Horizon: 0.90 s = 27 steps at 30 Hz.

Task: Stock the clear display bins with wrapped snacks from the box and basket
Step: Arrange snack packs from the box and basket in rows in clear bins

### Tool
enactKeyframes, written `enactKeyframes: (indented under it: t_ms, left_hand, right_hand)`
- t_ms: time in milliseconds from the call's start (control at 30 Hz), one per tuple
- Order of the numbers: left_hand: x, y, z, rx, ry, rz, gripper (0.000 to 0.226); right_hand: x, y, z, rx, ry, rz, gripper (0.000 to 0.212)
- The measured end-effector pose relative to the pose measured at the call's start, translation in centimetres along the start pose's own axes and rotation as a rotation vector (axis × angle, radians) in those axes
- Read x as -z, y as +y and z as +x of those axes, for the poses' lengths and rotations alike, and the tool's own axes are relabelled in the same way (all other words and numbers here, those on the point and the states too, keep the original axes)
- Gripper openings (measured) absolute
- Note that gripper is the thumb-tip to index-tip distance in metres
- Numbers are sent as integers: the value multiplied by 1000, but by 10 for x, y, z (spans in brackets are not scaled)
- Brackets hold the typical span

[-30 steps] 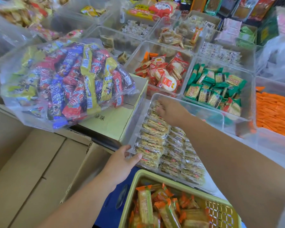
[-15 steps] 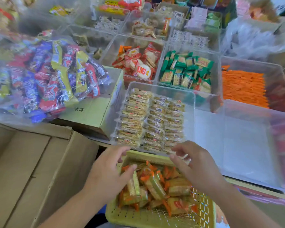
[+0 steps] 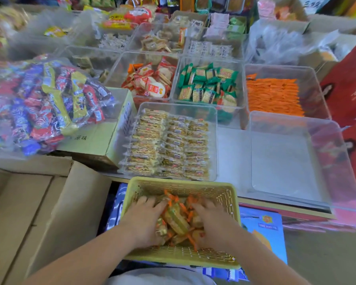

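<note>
Cardboard filled the space left of the yellow basket (image 3: 181, 259): a big open box (image 3: 29, 212), its flaps spread wide. Beyond the basket and to its left, a clear bag of mixed sweets (image 3: 45, 103) in blue, red and yellow wrappers slumped on a smaller carton (image 3: 95, 138). To the right of the basket and further back, an empty clear bin (image 3: 296, 161) sat on the worktop (image 3: 232, 153). Directly behind the basket, just beside its far rim, stood a filled bin (image 3: 177, 106) with pale wrapped crackers laid in neat rows. Further behind the basket came a bin of orange packets (image 3: 273, 95), a bin of green packets (image 3: 208, 87) and a bin of red packets (image 3: 150, 83).

Inside the basket lay a heap of orange-wrapped snacks (image 3: 177, 221). The left hand (image 3: 144, 221) pressed against the heap's left side and the right hand (image 3: 214, 223) against its right side, both palms down with fingers bent into the packets. The fingertips were buried among the wrappers, so I could not tell whether either grip had closed round any snack.
</note>
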State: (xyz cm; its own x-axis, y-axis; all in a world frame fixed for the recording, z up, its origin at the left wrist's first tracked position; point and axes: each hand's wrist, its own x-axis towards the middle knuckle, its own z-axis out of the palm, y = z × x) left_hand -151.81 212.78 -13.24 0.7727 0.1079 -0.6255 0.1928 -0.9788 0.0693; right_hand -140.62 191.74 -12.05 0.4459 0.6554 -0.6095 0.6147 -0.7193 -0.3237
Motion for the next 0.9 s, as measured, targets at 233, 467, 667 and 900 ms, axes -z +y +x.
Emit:
enactKeyframes:
  t_ms: [233, 467, 667, 900]
  left_hand:
    - [-6, 0, 1, -31, 16, 114, 90]
    - [-8, -6, 1, -127, -71, 139, 91]
    - [-15, -14, 9, -155, -44, 27, 108]
    - [-16, -10, 16, -118, -42, -479, 110]
  right_hand:
    - [-12, -1, 16, -79, -108, -56, 112]
    - [-21, -1, 23, -122, -44, -113, 100]
    - [-16, -9, 27, -146, -33, -250, 95]
    - [-11, -17, 21, -209, -178, -246, 96]
